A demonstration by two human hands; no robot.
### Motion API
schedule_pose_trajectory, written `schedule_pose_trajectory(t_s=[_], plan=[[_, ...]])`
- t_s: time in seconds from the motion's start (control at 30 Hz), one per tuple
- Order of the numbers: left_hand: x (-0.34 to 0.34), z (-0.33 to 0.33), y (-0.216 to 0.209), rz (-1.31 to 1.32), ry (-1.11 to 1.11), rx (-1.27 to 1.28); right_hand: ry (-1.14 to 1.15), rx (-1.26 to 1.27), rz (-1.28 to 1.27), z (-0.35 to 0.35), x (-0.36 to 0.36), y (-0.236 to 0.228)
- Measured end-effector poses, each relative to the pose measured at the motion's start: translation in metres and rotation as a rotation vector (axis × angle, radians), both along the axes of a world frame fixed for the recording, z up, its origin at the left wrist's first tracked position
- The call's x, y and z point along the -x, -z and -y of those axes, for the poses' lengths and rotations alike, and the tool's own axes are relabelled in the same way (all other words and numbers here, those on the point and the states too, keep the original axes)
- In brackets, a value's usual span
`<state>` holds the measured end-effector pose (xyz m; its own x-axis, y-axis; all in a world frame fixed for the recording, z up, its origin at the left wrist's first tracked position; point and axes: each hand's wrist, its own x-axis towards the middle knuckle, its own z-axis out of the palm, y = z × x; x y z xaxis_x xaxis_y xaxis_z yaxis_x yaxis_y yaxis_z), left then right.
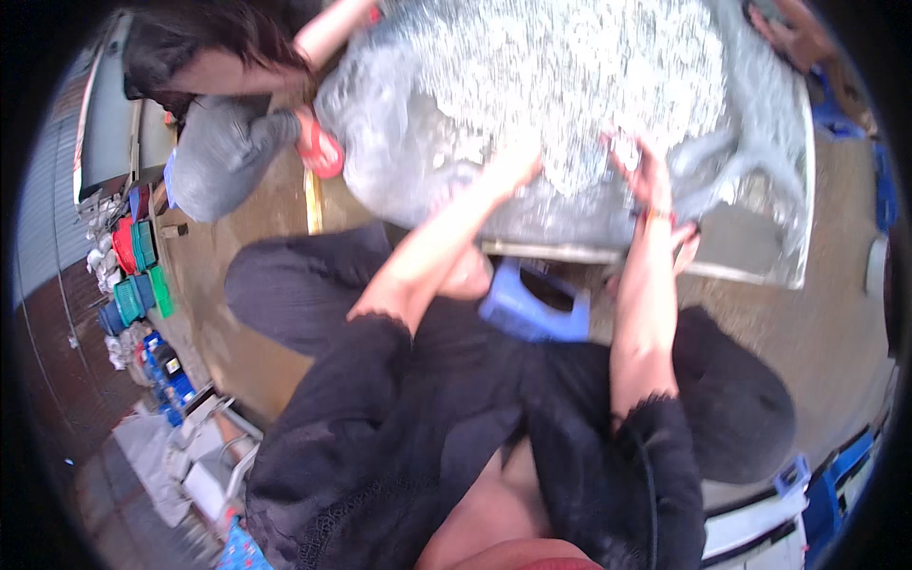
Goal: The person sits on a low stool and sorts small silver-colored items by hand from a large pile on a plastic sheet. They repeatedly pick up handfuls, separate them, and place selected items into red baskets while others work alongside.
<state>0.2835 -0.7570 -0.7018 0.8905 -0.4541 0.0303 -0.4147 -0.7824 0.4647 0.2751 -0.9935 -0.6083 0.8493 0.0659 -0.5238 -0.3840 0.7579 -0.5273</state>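
Observation:
A broad heap of small silvery pieces, perhaps little fish (579, 76), lies on a low table (750, 242) lined with clear plastic sheeting (366, 114). My left hand (518, 166) reaches to the heap's near edge; its fingers are blurred and washed out by glare. Palm turned up, my right hand (648, 180) is at the near right side of the heap, wearing a red band at the wrist. Its curled fingers hold a few of the bright silvery pieces (624, 152).
Between my knees stands a blue plastic stool (534, 302). At the far left another person (228, 104) squats in red sandals (321, 152), one arm over the table. A further person's hand (784, 33) is at the far right. Stacked coloured crates (133, 275) line the left.

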Motion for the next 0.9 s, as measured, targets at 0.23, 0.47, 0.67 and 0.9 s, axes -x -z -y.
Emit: schedule_pose_trajectory(t_s=[0.23,0.47,0.67,0.9], plan=[[-0.036,0.008,-0.087,-0.600,0.010,0.121,0.020,-0.119,0.226,0.002,-0.007,-0.006],[-0.060,0.043,-0.178,-0.322,0.165,0.152,0.068,-0.496,0.113,-0.029,-0.009,0.014],[-0.031,0.082,-0.168,-0.106,0.226,-0.057,0.158,-0.341,-0.062,-0.059,-0.004,0.017],[-0.035,0.080,-0.175,0.038,-0.172,0.615,0.152,-0.110,0.010,-0.047,-0.022,-0.020]])
